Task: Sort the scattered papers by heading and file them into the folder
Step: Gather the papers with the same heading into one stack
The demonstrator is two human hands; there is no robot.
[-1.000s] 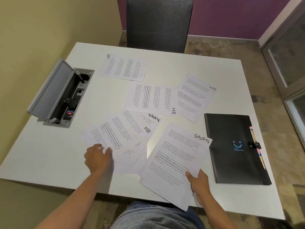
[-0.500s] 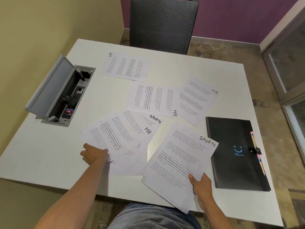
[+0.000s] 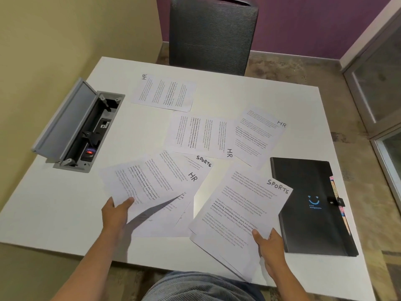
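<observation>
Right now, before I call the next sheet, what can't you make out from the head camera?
- Body text on every sheet: too small to read.
- Sheets under the lifted HR sheet: covered by it and its shadow; only one SPORTS heading shows.
- Count of sheets in the right hand: stacked, lower ones covered by the top SPORTS sheet.
- Folder: shut, inside hidden; tab labels too small.

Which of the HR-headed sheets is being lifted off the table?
The HR sheet gripped by the left hand: its near edge is raised, casting a shadow on the pages beneath. The three other HR sheets lie flat farther back.
</observation>
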